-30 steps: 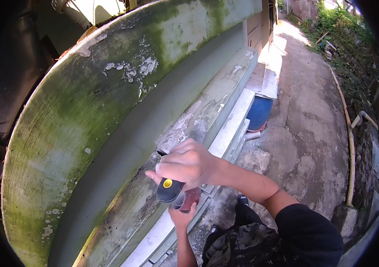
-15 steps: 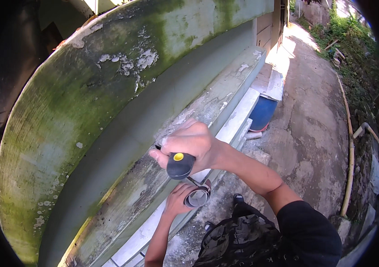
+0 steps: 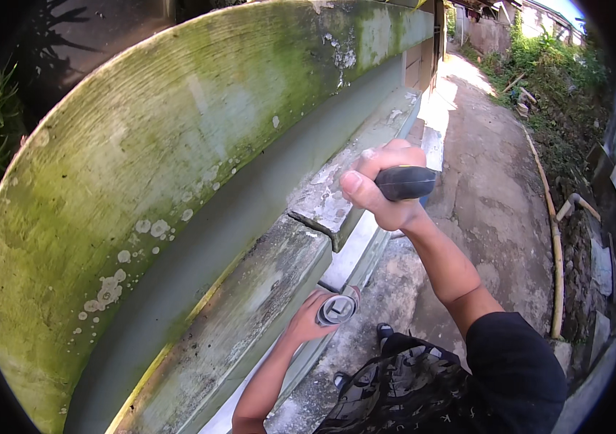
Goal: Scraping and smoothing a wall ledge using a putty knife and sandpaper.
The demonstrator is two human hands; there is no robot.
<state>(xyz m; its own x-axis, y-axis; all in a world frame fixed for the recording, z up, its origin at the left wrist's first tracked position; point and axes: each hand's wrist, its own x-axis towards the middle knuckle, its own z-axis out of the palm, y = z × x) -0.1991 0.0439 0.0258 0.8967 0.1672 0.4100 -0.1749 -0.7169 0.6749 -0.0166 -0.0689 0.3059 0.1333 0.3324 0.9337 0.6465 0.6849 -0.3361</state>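
My right hand (image 3: 393,177), raised beside the ledge, is closed around a thick black tool handle (image 3: 407,184) with a rounded end. Whatever extends from that handle is hidden behind my fist, so its kind does not show. Lower down, my left hand (image 3: 309,318) wraps the side of a grey, pipe-like cylinder (image 3: 337,309), its round end facing up. This cylinder is beside the lower white ledge (image 3: 351,257). A dark crooked line crosses the weathered upper ledge (image 3: 264,267) between my two hands.
A curved, mossy green wall (image 3: 127,159) with peeling paint rises along the left. To the right runs a concrete path (image 3: 474,173), bordered by a long pale pole (image 3: 558,267) and a bent pipe (image 3: 577,206). My feet stand close to the ledge.
My right hand has moved up and to the right with the black handle, away from the cylinder. My left hand keeps hold of the cylinder. The view has shifted, exposing more of the upper ledge.
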